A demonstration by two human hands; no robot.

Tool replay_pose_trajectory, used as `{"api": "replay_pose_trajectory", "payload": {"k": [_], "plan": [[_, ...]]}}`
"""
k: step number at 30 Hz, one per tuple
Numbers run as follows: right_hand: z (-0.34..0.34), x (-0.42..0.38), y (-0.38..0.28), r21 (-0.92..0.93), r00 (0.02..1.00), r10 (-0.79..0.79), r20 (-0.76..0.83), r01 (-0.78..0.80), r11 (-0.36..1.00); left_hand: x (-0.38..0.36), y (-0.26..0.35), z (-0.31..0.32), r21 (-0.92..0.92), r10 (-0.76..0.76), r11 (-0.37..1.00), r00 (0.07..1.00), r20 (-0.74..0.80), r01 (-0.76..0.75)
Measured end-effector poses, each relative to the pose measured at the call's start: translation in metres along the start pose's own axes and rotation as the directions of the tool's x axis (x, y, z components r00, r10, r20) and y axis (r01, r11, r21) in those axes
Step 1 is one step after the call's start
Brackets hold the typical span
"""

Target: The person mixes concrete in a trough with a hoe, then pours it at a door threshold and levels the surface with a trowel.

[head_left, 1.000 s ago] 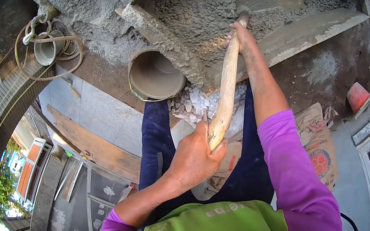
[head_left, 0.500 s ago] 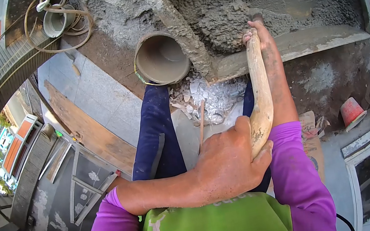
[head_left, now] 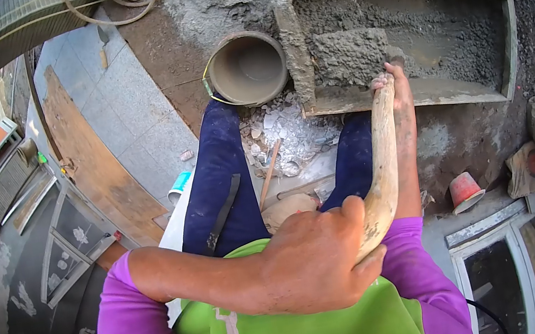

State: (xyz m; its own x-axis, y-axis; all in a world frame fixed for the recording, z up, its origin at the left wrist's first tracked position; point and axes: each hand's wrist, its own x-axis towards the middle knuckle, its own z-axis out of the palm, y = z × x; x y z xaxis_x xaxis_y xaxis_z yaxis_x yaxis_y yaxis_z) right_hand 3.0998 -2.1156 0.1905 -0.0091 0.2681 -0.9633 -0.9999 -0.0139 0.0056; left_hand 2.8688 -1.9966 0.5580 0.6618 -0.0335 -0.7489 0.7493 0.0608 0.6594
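Note:
My left hand (head_left: 317, 254) is closed round the near end of a hoe's curved wooden handle (head_left: 381, 148), in front of my green shirt. Farther along, my right hand (head_left: 397, 85) grips the same handle close to the tool's head. The head lies over the mixing trough (head_left: 453, 93), and wet grey mortar (head_left: 348, 54) covers its blade. More mortar is spread along the trough's floor and sides. Left of the trough stands a mortar-stained bucket (head_left: 248, 71) with a light-coloured handle.
Pale rubble (head_left: 287, 139) and a thin stick (head_left: 270, 173) lie between my legs. A red-and-white bucket (head_left: 465, 192) is tilted at right, near a framed window (head_left: 505, 276). A wooden plank (head_left: 92, 154) rests on grey tiles at left. A hose (head_left: 142, 7) curls at the top.
The view has shifted, showing more of the trough's right end. The mortar-covered head now looks more distinct above the trough floor. Both hands keep their grip on the handle.

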Motion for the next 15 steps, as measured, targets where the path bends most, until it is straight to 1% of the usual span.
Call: {"api": "replay_pose_trajectory", "payload": {"k": [4, 5, 7, 9, 11, 13, 15], "plan": [[0.040, -0.052, 0.073, -0.007, 0.995, -0.092, -0.034, 0.092, 0.996, -0.089, -0.036, -0.054, -0.019, -0.041, 0.999, 0.992, 0.120, 0.044], [0.055, -0.064, 0.097, -0.015, 0.988, -0.117, -0.100, 0.116, 0.993, -0.110, -0.052, -0.068, -0.029, -0.053, 0.998, 0.986, 0.156, 0.058], [0.075, -0.080, 0.148, -0.006, 0.986, -0.138, -0.097, 0.138, 0.990, -0.153, -0.100, -0.090, -0.018, -0.075, 0.997, 0.982, 0.173, 0.079], [0.096, -0.085, 0.205, -0.001, 0.982, -0.168, -0.083, 0.168, 0.986, -0.184, -0.170, -0.104, 0.115, -0.073, 0.991, 0.993, 0.098, 0.062], [0.105, -0.064, 0.261, 0.007, 0.987, -0.149, -0.063, 0.150, 0.989, -0.202, -0.251, -0.109, 0.227, -0.238, 0.945, 0.971, -0.025, 0.237], [0.110, -0.036, 0.310, 0.042, 0.990, -0.143, 0.018, 0.142, 0.989, -0.205, -0.354, -0.106, 0.207, -0.292, 0.925, 0.945, -0.151, 0.319], [0.115, -0.007, 0.349, -0.006, 0.980, -0.177, 0.095, 0.178, 0.984, -0.194, -0.448, -0.105, 0.292, -0.391, 0.846, 0.891, -0.232, 0.447]]}}
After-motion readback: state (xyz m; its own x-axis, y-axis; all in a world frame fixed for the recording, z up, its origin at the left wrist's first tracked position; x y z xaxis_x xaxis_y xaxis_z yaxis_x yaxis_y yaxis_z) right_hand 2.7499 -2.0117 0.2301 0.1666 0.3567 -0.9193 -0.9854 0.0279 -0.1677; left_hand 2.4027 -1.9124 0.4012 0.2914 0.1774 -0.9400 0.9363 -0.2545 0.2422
